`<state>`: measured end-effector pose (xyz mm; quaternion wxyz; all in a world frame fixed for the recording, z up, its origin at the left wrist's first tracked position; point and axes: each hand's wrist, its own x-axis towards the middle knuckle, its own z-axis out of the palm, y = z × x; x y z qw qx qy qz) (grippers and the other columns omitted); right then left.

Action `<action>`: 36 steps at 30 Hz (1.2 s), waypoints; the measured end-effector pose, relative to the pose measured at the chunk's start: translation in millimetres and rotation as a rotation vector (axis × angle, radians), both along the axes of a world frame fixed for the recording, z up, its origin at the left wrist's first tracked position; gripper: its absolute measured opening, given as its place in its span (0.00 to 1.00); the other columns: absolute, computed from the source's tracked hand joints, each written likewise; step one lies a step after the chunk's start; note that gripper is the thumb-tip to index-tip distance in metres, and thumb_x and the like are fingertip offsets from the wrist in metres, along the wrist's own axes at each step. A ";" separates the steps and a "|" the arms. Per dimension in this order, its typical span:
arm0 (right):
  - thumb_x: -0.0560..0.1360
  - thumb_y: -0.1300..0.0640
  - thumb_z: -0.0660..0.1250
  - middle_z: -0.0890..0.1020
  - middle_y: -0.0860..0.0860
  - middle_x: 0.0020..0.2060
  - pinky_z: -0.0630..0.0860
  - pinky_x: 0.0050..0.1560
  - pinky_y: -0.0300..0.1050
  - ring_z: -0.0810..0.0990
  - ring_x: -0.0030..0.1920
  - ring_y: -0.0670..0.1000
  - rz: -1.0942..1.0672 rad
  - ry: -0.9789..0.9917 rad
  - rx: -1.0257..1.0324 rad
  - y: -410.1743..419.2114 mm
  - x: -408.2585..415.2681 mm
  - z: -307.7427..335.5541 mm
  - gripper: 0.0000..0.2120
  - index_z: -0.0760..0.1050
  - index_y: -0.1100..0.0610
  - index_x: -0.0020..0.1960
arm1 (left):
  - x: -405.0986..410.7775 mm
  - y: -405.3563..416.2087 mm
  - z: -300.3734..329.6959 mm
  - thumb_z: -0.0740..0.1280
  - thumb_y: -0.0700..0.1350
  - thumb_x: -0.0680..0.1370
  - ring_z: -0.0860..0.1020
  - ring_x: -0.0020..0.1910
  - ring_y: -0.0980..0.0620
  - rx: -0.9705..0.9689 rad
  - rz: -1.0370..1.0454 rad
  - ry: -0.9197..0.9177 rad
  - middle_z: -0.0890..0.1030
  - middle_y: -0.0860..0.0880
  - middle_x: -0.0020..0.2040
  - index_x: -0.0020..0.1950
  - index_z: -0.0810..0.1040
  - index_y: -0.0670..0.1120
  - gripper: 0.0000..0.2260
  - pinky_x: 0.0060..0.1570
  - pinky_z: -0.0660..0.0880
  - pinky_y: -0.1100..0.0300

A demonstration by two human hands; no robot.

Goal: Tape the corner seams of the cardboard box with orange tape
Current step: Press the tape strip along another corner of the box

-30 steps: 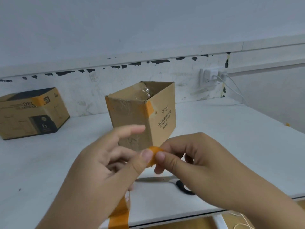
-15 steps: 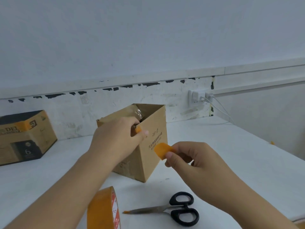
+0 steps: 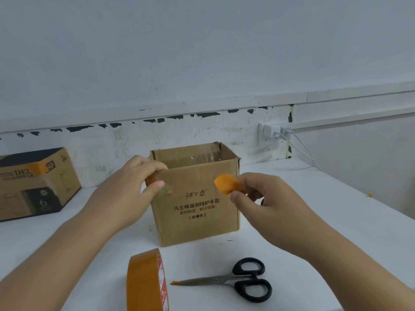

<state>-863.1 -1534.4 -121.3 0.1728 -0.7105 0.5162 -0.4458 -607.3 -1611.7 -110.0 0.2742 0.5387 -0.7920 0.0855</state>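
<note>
An open cardboard box point(image 3: 197, 205) with printed text stands on the white table point(image 3: 314, 209), its printed face toward me. My left hand point(image 3: 132, 185) grips the box's upper left corner, where orange tape shows under the thumb. My right hand point(image 3: 260, 198) pinches a short cut piece of orange tape point(image 3: 228, 186) in front of the box's upper right part. A roll of orange tape point(image 3: 146, 281) stands on edge near the table's front.
Black-handled scissors point(image 3: 238, 280) lie to the right of the roll. A second printed carton point(image 3: 36, 182) sits at the far left against the wall. A wall socket with chargers and white cables point(image 3: 274, 131) is at the back right.
My hands separated: the left went from the tape piece to the box's corner and turned the box so the printed face points at me. The right hand kept the tape piece.
</note>
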 end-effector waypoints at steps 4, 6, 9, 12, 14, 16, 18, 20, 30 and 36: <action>0.71 0.40 0.59 0.78 0.40 0.35 0.66 0.24 0.29 0.70 0.23 0.40 -0.007 -0.062 -0.024 -8.3 -0.2 10.1 0.10 0.76 0.44 0.41 | 12.5 -6.8 2.0 0.63 0.50 0.79 0.71 0.39 0.65 -0.006 -0.007 -0.003 0.67 0.67 0.48 0.54 0.70 0.66 0.10 0.34 0.68 0.64; 0.71 0.40 0.58 0.77 0.43 0.37 0.65 0.23 0.29 0.71 0.24 0.39 -0.022 -0.049 -0.042 -12.4 -2.0 13.4 0.11 0.76 0.43 0.43 | 17.2 -9.1 2.2 0.63 0.50 0.79 0.71 0.40 0.66 -0.010 -0.019 -0.002 0.67 0.70 0.50 0.53 0.70 0.67 0.10 0.34 0.68 0.65; 0.76 0.49 0.60 0.76 0.42 0.40 0.65 0.26 0.29 0.72 0.27 0.35 -0.046 0.026 -0.055 -19.1 -3.5 15.8 0.05 0.74 0.41 0.46 | 22.6 -12.8 1.4 0.63 0.49 0.79 0.70 0.41 0.67 -0.019 -0.034 -0.004 0.67 0.71 0.50 0.52 0.70 0.67 0.11 0.34 0.67 0.65; 0.76 0.52 0.62 0.76 0.38 0.41 0.62 0.31 0.29 0.73 0.30 0.31 -0.050 0.052 -0.087 -22.0 -3.5 17.5 0.07 0.72 0.39 0.46 | 26.8 -18.1 2.9 0.63 0.47 0.79 0.71 0.42 0.66 -0.013 -0.050 -0.004 0.68 0.67 0.50 0.51 0.70 0.66 0.12 0.37 0.69 0.62; 0.76 0.53 0.62 0.74 0.32 0.43 0.63 0.31 0.28 0.73 0.33 0.29 -0.033 0.065 -0.102 -22.7 -3.4 18.6 0.08 0.72 0.38 0.48 | 30.6 -21.3 4.9 0.64 0.45 0.79 0.71 0.44 0.64 -0.006 -0.051 -0.006 0.69 0.64 0.53 0.51 0.70 0.66 0.13 0.40 0.71 0.61; 0.76 0.53 0.63 0.75 0.31 0.44 0.65 0.37 0.28 0.72 0.40 0.28 -0.019 0.101 -0.105 -25.1 -3.4 18.0 0.10 0.73 0.39 0.53 | 33.6 -24.7 6.9 0.64 0.43 0.79 0.71 0.47 0.59 -0.017 -0.001 -0.022 0.71 0.60 0.57 0.53 0.72 0.63 0.13 0.45 0.73 0.57; 0.77 0.53 0.62 0.76 0.33 0.50 0.69 0.49 0.30 0.72 0.51 0.32 0.002 0.159 -0.112 -29.1 -0.8 18.1 0.12 0.73 0.41 0.58 | 31.2 -26.4 9.6 0.64 0.40 0.78 0.69 0.55 0.52 -0.064 0.083 -0.051 0.71 0.57 0.63 0.57 0.74 0.59 0.14 0.48 0.70 0.55; 0.77 0.53 0.63 0.77 0.35 0.55 0.68 0.56 0.30 0.73 0.56 0.37 0.053 0.206 -0.137 -33.1 4.3 19.0 0.14 0.72 0.42 0.61 | 22.8 -22.4 14.0 0.63 0.41 0.78 0.68 0.55 0.56 -0.096 0.053 -0.021 0.70 0.58 0.65 0.60 0.74 0.59 0.15 0.49 0.66 0.58; 0.76 0.57 0.67 0.80 0.38 0.54 0.69 0.57 0.34 0.74 0.58 0.37 0.268 0.108 -0.167 -59.6 31.5 8.3 0.18 0.71 0.45 0.64 | -21.1 -8.2 -5.7 0.62 0.57 0.75 0.75 0.50 0.62 0.047 -0.454 0.304 0.76 0.65 0.48 0.49 0.75 0.65 0.04 0.45 0.69 0.72; 0.75 0.58 0.68 0.81 0.41 0.48 0.67 0.50 0.27 0.74 0.50 0.33 0.271 -0.021 -0.180 -67.9 41.4 0.6 0.17 0.72 0.49 0.62 | -16.8 -18.3 -22.5 0.61 0.59 0.75 0.73 0.50 0.58 0.087 -0.516 0.411 0.73 0.61 0.51 0.51 0.75 0.61 0.07 0.47 0.70 0.69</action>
